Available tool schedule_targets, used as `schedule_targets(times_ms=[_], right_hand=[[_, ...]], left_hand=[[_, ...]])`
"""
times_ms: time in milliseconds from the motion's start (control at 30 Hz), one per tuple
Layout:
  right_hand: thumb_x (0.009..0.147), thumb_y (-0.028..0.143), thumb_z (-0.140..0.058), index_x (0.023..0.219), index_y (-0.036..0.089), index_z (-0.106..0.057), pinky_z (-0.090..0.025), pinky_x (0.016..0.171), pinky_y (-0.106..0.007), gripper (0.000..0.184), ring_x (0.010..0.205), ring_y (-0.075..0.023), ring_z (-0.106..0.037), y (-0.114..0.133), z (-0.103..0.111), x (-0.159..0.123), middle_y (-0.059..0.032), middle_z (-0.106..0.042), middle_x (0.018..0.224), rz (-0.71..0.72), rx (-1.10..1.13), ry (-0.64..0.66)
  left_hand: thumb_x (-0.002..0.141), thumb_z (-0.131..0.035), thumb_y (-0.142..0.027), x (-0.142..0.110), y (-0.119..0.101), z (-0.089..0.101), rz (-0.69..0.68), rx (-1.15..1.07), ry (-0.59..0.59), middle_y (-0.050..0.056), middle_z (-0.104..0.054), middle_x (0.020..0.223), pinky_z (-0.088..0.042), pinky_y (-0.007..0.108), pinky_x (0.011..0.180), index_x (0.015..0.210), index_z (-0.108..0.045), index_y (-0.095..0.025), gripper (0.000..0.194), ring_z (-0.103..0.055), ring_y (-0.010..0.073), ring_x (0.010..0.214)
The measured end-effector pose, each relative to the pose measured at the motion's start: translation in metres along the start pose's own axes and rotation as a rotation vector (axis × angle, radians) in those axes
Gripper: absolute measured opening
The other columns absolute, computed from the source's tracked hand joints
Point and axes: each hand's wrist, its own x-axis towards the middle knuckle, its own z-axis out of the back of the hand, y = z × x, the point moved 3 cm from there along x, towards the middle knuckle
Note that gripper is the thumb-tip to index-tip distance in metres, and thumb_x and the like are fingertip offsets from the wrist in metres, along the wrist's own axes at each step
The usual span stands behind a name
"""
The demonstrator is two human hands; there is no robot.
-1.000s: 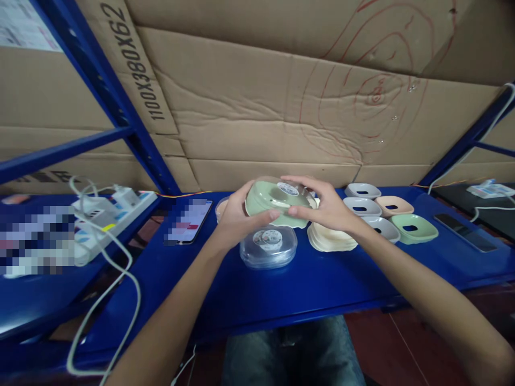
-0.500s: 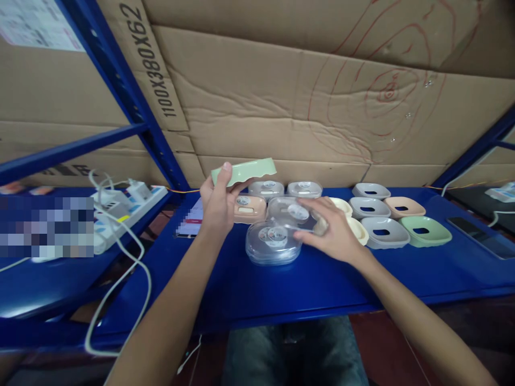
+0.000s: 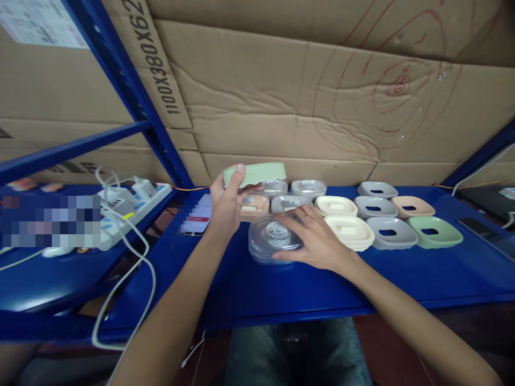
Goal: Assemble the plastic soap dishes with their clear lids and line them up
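Note:
My left hand (image 3: 228, 201) holds a pale green oval plastic box (image 3: 257, 174) on its side, thumb on its outer wall, raised above the table. My right hand (image 3: 317, 236) curves over the right side of a stack of clear plastic lids (image 3: 273, 241). Its thumb and fingers grip the top lid, which bears a round label. Behind the stack stand a peach box (image 3: 256, 206) and a grey box (image 3: 290, 202), each with a clear lid on. Cream inserts (image 3: 349, 233) lie in stacks just right of my right hand.
Open grey boxes (image 3: 392, 236), a peach one (image 3: 414, 206) and a green one (image 3: 436, 233) sit at the right of the blue table (image 3: 257, 300). A phone (image 3: 197, 214) lies on the left, near a power strip (image 3: 132, 209) with loose white cables. Cardboard (image 3: 261, 107) closes the back.
My right hand has brought a clear lid down and left onto the lid stack. The green box in my left hand is slightly farther right in view.

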Motion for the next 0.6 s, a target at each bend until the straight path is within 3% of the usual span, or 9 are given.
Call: schedule_targets(times_ms=[600], right_hand=[[0.091,0.088,-0.062,0.156,0.024,-0.066,-0.051,0.112,-0.061,0.092,0.125,-0.0401,-0.059,0.0025,-0.0046,-0.0010,-0.0208,-0.067,0.132,-0.007,-0.037,-0.051]], left_hand=[[0.070,-0.097,-0.065,-0.0036,0.0038,-0.0022,0.072,0.017,0.046,0.005,-0.074,0.094,-0.070,0.038,0.077,0.104,-0.071,-0.018,0.063,-0.080,0.0237,0.085]])
